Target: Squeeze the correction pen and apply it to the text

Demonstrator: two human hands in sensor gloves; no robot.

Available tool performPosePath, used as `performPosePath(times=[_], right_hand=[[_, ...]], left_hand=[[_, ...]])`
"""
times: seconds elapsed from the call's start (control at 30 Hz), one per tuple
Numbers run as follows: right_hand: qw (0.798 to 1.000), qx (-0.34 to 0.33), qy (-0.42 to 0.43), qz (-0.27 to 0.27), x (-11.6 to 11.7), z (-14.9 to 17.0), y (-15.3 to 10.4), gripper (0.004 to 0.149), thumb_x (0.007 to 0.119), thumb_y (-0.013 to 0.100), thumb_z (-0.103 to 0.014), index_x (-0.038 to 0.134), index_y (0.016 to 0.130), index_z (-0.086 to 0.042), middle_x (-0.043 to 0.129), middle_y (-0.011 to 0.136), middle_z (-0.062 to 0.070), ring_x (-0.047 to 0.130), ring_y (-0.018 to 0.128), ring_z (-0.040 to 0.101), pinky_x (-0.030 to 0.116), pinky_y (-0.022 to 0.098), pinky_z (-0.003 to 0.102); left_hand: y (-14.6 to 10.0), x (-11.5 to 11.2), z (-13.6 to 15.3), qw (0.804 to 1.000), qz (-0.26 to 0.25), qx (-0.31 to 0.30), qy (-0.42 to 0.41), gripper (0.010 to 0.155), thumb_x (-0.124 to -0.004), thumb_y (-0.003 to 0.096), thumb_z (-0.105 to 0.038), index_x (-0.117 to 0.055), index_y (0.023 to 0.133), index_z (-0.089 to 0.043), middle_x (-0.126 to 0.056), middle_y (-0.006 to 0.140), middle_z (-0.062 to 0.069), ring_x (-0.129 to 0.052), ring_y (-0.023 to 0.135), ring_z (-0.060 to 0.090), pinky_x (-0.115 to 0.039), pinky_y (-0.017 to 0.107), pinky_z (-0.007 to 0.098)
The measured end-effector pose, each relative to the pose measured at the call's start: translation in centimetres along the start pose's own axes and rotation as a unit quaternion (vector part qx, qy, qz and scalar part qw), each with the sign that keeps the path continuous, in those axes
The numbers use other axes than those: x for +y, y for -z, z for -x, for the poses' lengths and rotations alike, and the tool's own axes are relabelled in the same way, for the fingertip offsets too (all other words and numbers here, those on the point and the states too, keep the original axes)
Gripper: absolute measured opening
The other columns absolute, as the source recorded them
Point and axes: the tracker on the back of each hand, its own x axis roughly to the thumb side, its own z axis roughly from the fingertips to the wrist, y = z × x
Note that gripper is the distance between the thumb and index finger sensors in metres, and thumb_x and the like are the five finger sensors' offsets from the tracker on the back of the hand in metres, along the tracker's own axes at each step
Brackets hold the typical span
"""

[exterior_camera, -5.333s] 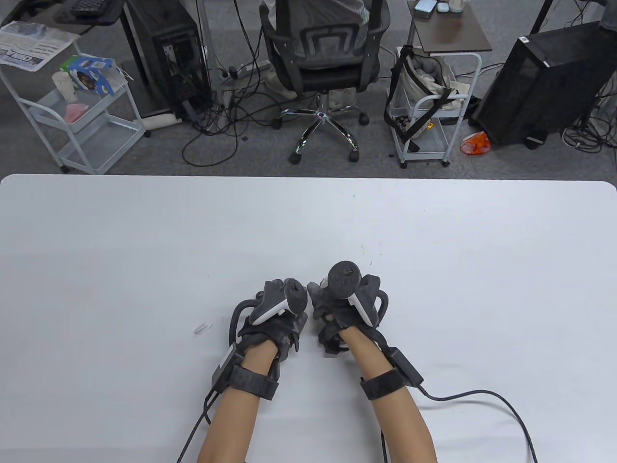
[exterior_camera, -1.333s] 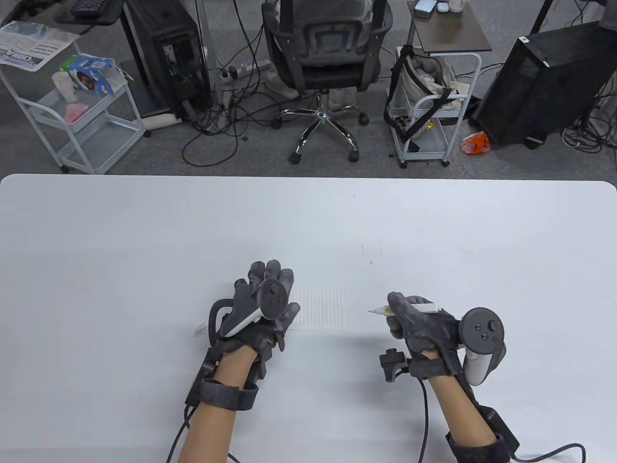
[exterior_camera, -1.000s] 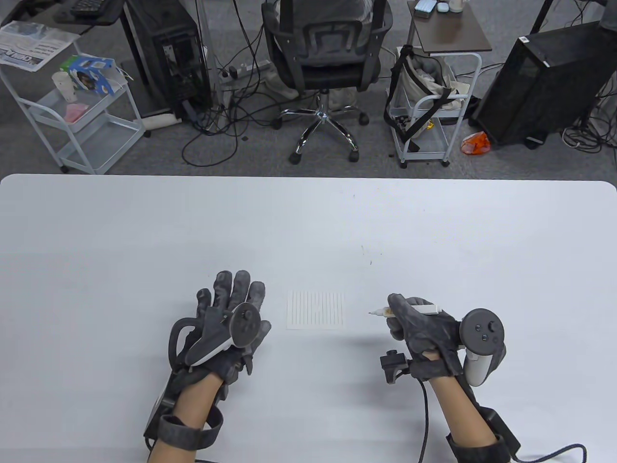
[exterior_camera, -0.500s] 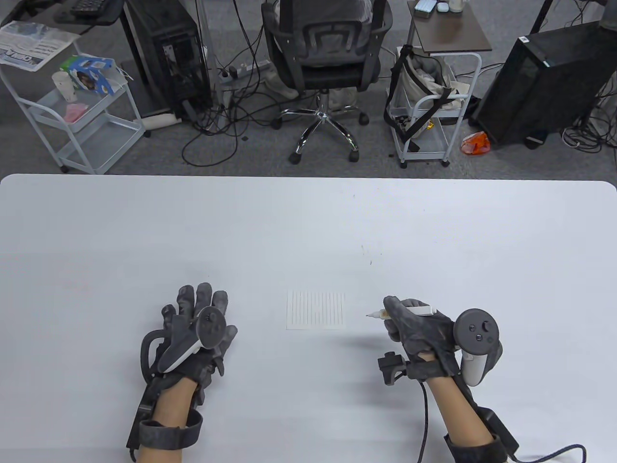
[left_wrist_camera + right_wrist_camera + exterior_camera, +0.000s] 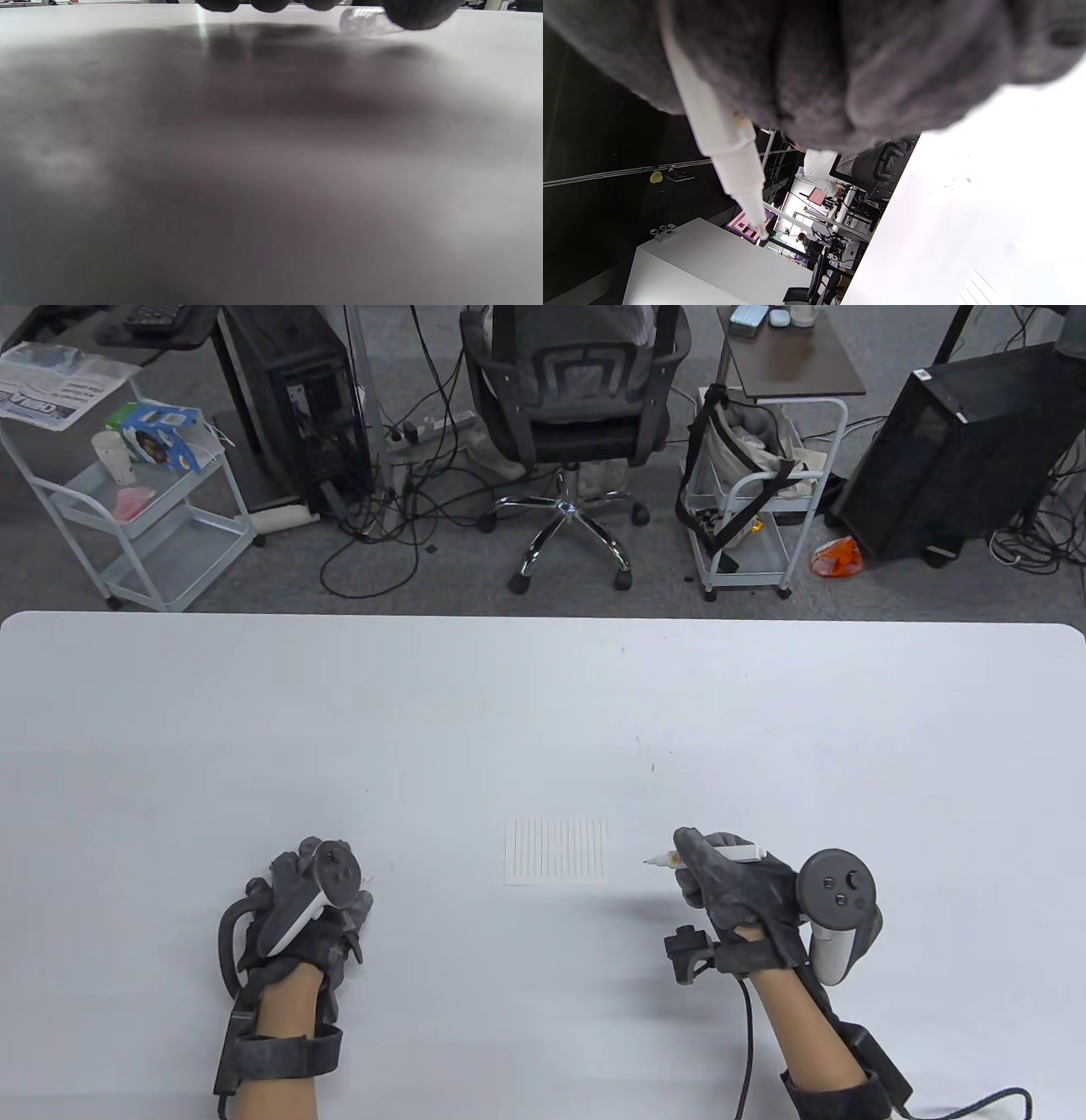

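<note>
A small lined paper lies flat on the white table, between my hands. My right hand grips a white correction pen just right of the paper, with its uncapped tip pointing left and held a little above the table. The right wrist view shows the pen sticking out of my gloved fist. My left hand rests on the table well left of the paper, fingers curled down. In the left wrist view a clear pen cap lies on the table against one fingertip; whether it is pinched is hidden.
Beyond the table's far edge stand an office chair, two wire carts and computer towers. Glove cables trail off the near edge by my right forearm.
My left hand has slid left, away from the paper, and curled its fingers down at the clear cap. The right hand and pen have barely moved. The paper is now fully uncovered.
</note>
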Motion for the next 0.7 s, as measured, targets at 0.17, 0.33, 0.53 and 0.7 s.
performPosePath(times=[0.17,0.33,0.53,0.7], right_hand=[[1.000,0.000,-0.002,-0.001,0.1,0.1,0.0,0.039,0.084,0.041,-0.056,0.095,0.038,-0.018,0.104,0.033,0.006,0.099,0.014,0.023,0.088,0.030,0.042],[1.000,0.003,-0.004,-0.003,0.2,0.1,0.0,0.039,0.084,0.041,-0.056,0.095,0.038,-0.018,0.104,0.033,0.006,0.099,0.014,0.023,0.088,0.030,0.042],[1.000,0.004,-0.002,-0.005,0.2,0.2,0.0,0.039,0.084,0.041,-0.056,0.095,0.038,-0.018,0.104,0.033,0.006,0.099,0.014,0.023,0.088,0.030,0.042],[1.000,0.004,0.003,-0.008,0.3,0.1,-0.1,0.039,0.084,0.041,-0.056,0.095,0.038,-0.018,0.104,0.033,0.006,0.099,0.013,0.023,0.088,0.029,0.042]], left_hand=[[0.2,-0.1,0.0,1.000,0.009,0.004,-0.005,0.070,-0.067,0.0440,-0.059,-0.045,0.106,-0.037,-0.041,0.121,-0.003,-0.048,0.114,0.032,-0.045,0.080,0.060],[0.0,0.1,-0.9,1.000,-0.006,-0.001,0.010,0.058,-0.068,0.0497,-0.051,-0.051,0.102,-0.033,-0.051,0.111,-0.003,-0.055,0.108,0.030,-0.051,0.079,0.055],[-0.2,0.4,-1.6,0.999,-0.024,-0.003,0.028,0.048,-0.072,0.0502,-0.045,-0.061,0.094,-0.028,-0.064,0.101,-0.003,-0.066,0.101,0.027,-0.057,0.077,0.052],[-0.7,0.6,-2.3,0.997,-0.056,-0.024,0.043,0.049,-0.074,0.0470,-0.047,-0.064,0.091,-0.028,-0.071,0.096,-0.003,-0.074,0.094,0.025,-0.063,0.074,0.051]])
